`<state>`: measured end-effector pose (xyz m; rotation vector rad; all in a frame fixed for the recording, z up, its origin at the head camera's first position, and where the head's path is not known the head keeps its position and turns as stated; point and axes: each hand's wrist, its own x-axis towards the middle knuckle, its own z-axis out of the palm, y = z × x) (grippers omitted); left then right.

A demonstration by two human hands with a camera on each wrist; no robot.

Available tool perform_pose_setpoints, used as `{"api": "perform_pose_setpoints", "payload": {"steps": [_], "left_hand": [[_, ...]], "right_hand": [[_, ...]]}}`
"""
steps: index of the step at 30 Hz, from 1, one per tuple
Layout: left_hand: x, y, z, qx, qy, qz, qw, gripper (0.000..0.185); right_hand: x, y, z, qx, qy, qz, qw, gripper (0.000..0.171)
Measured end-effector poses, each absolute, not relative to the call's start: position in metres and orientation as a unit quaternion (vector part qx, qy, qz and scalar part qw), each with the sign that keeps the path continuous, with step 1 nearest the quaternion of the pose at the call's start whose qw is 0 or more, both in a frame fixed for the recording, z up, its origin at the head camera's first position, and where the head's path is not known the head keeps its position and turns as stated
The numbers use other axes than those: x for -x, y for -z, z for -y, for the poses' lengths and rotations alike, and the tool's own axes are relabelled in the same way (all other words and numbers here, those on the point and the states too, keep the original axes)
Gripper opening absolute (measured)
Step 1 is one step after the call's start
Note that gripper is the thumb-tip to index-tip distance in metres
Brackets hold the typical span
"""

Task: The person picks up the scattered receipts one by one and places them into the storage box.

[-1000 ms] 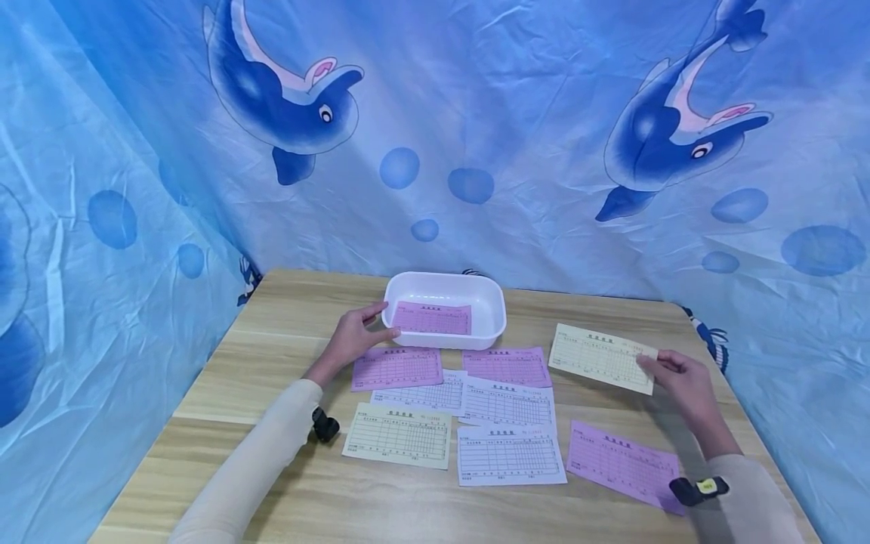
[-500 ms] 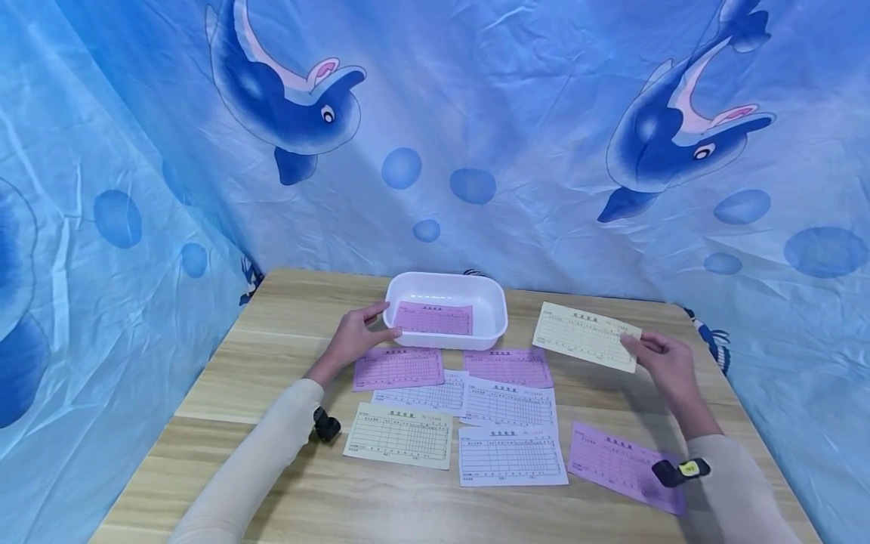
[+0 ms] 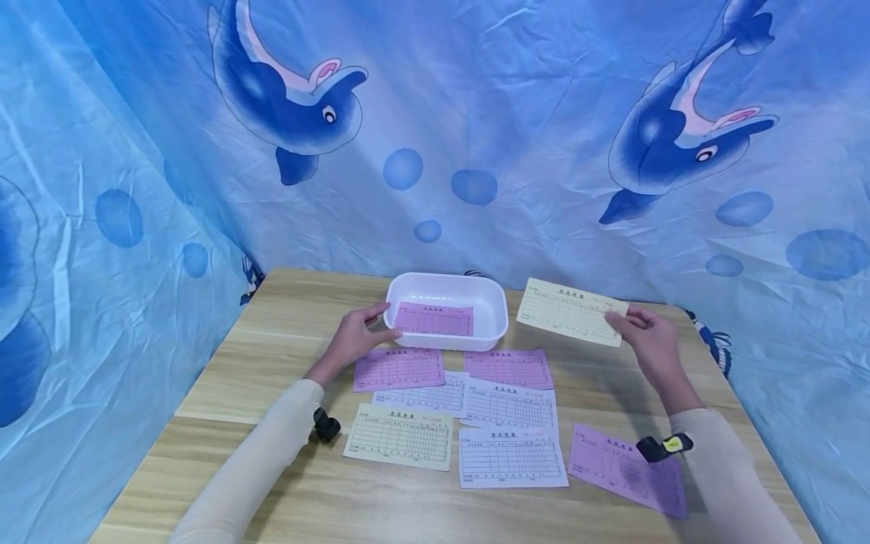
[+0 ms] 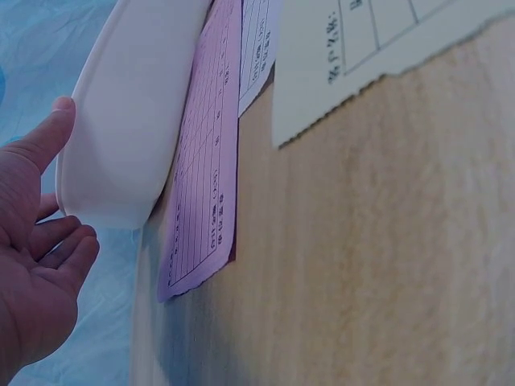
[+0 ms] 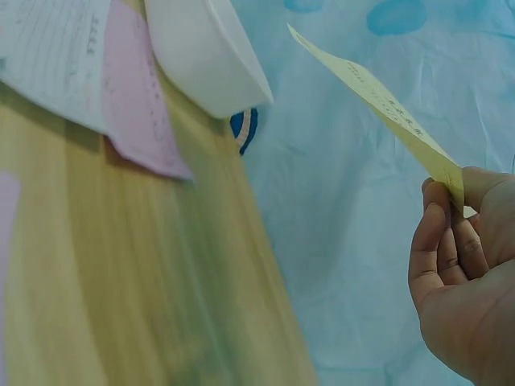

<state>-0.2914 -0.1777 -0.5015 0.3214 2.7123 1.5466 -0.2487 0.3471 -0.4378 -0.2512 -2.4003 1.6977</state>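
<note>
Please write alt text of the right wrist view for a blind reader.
A right hand pinches a yellow paper slip in front of a blue cloth. On the picture's left, a white plastic tub and pink and white paper slips lie on a wooden table.

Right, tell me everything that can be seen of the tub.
The tub is white and glossy, apparently plastic, a rounded rectangle with plain sides and a thin rim. Open at the top, it stands upright toward the back of the table. One pink slip lies inside, left of centre. The left hand touches its left end. Other slips lie close in front; whether any reach under it is unclear.
</note>
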Motion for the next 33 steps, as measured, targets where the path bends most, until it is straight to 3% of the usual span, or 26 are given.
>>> {"api": "perform_pose_setpoints", "payload": {"steps": [13, 24, 33], "left_hand": [[0.292, 0.501, 0.177, -0.101, -0.491, -0.865, 0.002, 0.078], [0.291, 0.501, 0.177, -0.105, -0.488, -0.866, -0.004, 0.077], [0.293, 0.502, 0.177, -0.104, -0.490, -0.865, 0.000, 0.079]], "right_hand": [[0.275, 0.424, -0.302, 0.020, -0.613, 0.782, 0.109, 0.020], [0.291, 0.418, -0.267, -0.008, -0.608, 0.789, 0.087, 0.041], [0.309, 0.423, -0.239, -0.009, -0.614, 0.786, 0.070, 0.039]]}}
